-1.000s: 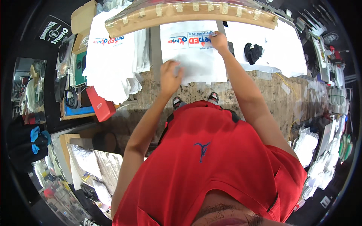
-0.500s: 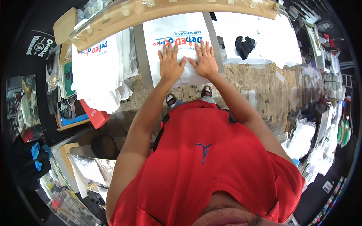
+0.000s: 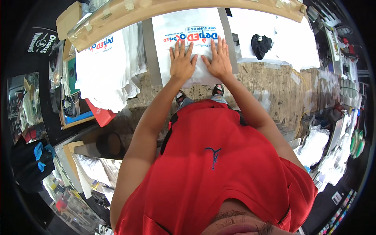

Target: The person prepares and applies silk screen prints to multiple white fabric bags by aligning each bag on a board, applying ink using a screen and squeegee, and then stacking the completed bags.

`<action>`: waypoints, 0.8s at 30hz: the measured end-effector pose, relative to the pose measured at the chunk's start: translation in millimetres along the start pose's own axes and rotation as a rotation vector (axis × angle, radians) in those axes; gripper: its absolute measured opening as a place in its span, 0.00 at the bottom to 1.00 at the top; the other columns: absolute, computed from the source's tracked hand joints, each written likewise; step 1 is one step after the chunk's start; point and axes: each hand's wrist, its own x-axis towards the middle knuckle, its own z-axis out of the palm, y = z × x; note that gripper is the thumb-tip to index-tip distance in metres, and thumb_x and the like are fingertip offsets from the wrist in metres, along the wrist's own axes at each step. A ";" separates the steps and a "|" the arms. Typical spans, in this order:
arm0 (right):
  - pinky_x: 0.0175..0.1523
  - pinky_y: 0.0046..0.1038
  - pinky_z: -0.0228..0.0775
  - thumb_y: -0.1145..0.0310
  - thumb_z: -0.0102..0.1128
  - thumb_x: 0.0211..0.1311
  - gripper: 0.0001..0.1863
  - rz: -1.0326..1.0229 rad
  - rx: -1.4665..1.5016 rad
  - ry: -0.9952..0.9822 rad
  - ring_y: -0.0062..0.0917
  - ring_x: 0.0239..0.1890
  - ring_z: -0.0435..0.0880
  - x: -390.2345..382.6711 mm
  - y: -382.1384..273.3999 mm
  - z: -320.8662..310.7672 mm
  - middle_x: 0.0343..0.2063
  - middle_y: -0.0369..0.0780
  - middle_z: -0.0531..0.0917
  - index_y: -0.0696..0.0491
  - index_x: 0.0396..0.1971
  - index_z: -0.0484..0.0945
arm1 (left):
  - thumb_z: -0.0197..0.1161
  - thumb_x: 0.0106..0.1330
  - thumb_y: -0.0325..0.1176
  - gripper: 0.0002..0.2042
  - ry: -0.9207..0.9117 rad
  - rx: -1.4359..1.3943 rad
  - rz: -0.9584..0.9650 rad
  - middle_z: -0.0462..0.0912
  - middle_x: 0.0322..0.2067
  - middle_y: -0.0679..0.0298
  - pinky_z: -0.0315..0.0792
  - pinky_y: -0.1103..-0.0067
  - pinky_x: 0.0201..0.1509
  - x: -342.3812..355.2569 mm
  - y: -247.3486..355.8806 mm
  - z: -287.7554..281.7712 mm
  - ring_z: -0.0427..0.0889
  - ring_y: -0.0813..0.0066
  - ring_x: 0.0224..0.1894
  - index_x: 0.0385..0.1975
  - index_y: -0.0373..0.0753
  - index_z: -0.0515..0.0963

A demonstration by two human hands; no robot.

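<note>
a second ago the right hand (image 3: 219,64) was at the right edge of the white printed sheet (image 3: 188,23) and the left hand (image 3: 182,66) was a blur over its near part; now both lie flat on it, much as they did half a second ago, so the sheet seems to be under pressing or smoothing rather than handling by its edge. the hands are open, fingers slightly spread, thumbs near each other but apart, gripping nothing. the sheet lies under them and reaches beyond the fingertips, with a grey board (image 3: 151,58) beneath; a white printed stack (image 3: 105,70) is left of the hands, a black cloth bundle (image 3: 261,46) right
</note>
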 end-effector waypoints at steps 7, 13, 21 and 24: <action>0.79 0.45 0.36 0.47 0.50 0.70 0.42 -0.018 0.033 -0.009 0.51 0.77 0.47 0.1 4.3 4.2 0.73 0.55 0.54 0.65 0.71 0.56 | 0.50 0.74 0.51 0.29 0.000 -0.011 -0.007 0.55 0.73 0.49 0.36 0.46 0.77 3.8 4.1 -4.3 0.48 0.49 0.76 0.72 0.48 0.63; 0.79 0.44 0.36 0.47 0.50 0.70 0.42 -0.006 0.020 -0.023 0.49 0.77 0.46 -0.2 5.0 3.0 0.74 0.54 0.54 0.63 0.72 0.55 | 0.50 0.74 0.52 0.29 0.002 -0.028 -0.014 0.54 0.73 0.48 0.36 0.45 0.76 4.5 2.9 -0.3 0.47 0.47 0.77 0.72 0.49 0.62; 0.79 0.44 0.37 0.46 0.50 0.70 0.41 -0.015 0.028 -0.010 0.49 0.77 0.47 -1.2 6.0 2.9 0.74 0.53 0.54 0.61 0.71 0.56 | 0.50 0.73 0.52 0.30 0.011 -0.036 -0.029 0.54 0.74 0.48 0.34 0.45 0.76 3.0 2.6 1.5 0.45 0.48 0.77 0.72 0.49 0.62; 0.79 0.43 0.37 0.46 0.50 0.70 0.41 -0.027 0.007 -0.001 0.49 0.77 0.48 -0.9 6.8 2.5 0.73 0.53 0.55 0.61 0.71 0.57 | 0.50 0.73 0.53 0.30 -0.002 -0.035 -0.039 0.54 0.74 0.48 0.34 0.44 0.76 3.4 3.2 1.8 0.45 0.48 0.77 0.72 0.49 0.62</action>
